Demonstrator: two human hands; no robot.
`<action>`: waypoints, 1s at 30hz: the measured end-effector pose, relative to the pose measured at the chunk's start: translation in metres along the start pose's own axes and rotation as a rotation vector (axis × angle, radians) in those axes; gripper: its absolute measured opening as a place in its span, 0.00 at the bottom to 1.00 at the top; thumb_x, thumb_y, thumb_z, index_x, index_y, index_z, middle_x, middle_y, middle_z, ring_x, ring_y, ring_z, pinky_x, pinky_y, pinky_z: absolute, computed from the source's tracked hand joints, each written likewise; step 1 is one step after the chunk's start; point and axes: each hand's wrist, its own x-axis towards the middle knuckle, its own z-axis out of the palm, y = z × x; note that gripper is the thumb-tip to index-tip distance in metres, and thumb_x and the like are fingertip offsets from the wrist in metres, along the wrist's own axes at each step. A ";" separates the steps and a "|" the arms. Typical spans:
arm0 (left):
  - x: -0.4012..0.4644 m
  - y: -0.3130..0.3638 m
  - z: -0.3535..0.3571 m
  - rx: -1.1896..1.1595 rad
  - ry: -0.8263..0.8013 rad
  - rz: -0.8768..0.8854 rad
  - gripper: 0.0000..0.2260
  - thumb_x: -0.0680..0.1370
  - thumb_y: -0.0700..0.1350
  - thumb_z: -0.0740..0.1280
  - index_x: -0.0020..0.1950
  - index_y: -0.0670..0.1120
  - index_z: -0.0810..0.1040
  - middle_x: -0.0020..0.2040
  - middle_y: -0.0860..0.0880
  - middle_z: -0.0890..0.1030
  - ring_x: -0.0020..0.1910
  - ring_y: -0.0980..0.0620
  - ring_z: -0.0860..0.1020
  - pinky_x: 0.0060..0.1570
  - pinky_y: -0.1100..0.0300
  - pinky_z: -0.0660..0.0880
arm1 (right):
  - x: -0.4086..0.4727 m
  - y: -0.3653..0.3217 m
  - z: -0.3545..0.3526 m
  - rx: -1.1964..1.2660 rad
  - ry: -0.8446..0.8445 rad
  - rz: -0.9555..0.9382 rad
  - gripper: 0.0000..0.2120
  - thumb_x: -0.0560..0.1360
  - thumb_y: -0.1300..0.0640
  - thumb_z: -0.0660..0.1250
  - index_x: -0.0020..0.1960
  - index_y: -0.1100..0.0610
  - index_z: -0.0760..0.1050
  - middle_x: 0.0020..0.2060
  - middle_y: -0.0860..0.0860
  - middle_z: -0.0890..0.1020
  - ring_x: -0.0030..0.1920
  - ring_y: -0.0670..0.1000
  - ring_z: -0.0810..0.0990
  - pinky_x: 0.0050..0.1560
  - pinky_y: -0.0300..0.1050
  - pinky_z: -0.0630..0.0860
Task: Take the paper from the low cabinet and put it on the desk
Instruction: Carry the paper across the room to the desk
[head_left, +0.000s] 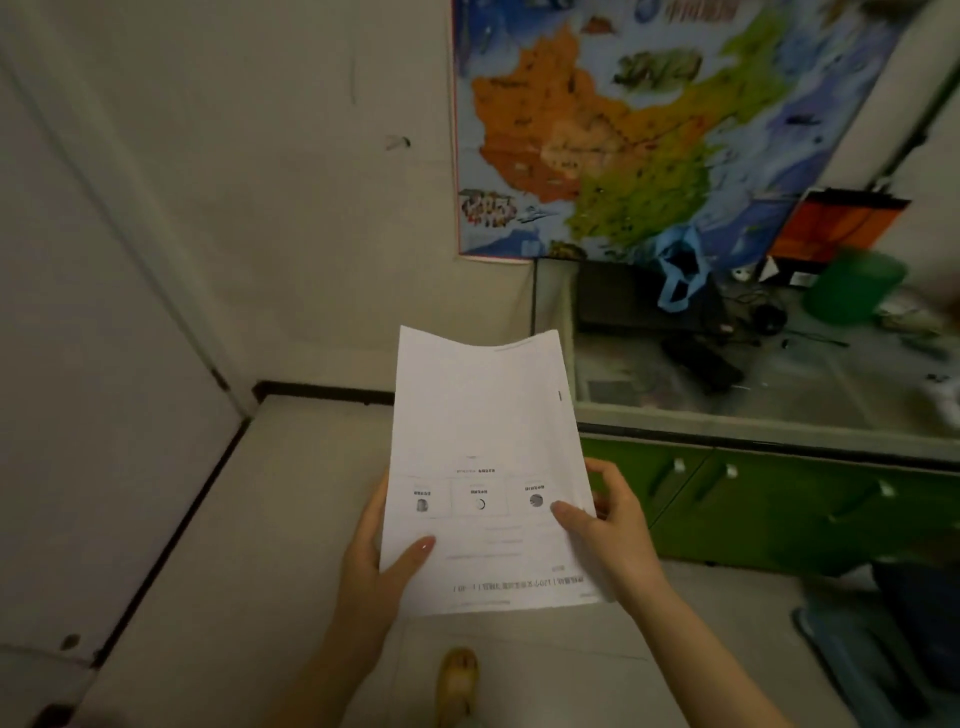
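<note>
A white printed sheet of paper (483, 431) is held upright in the air in front of me, above the floor, its text upside down. My left hand (374, 561) grips its lower left edge, thumb on the front. My right hand (613, 525) pinches its lower right edge. To the right stands a piece of furniture with green doors (779, 499) and a glass-covered top (779, 384). I cannot tell whether it is the low cabinet or the desk.
On the glass top lie a black laptop (644, 296), a blue bag (680, 275), a green tub (857, 286), cables and small items. A colourful map (649, 130) hangs on the wall. A door (78, 364) stands at left. A yellow shoe (457, 680) is below.
</note>
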 end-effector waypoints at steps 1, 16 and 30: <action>0.021 0.000 0.006 0.001 -0.038 -0.007 0.27 0.70 0.42 0.71 0.66 0.58 0.69 0.57 0.61 0.80 0.56 0.57 0.79 0.52 0.57 0.79 | 0.015 -0.001 -0.005 0.009 0.039 0.017 0.19 0.72 0.66 0.67 0.49 0.44 0.68 0.43 0.46 0.81 0.41 0.50 0.83 0.35 0.45 0.82; 0.243 -0.004 0.124 0.108 -0.376 -0.150 0.26 0.73 0.40 0.69 0.67 0.55 0.67 0.55 0.56 0.80 0.49 0.59 0.81 0.37 0.66 0.80 | 0.208 0.007 -0.071 -0.071 0.252 0.256 0.28 0.71 0.65 0.69 0.65 0.49 0.63 0.53 0.53 0.79 0.52 0.56 0.80 0.52 0.58 0.80; 0.331 -0.052 0.261 0.201 -0.214 -0.307 0.25 0.74 0.36 0.67 0.64 0.59 0.66 0.54 0.61 0.75 0.49 0.69 0.78 0.37 0.75 0.76 | 0.369 0.045 -0.169 -0.222 0.062 0.350 0.31 0.70 0.67 0.70 0.67 0.51 0.61 0.61 0.58 0.76 0.62 0.59 0.73 0.60 0.58 0.74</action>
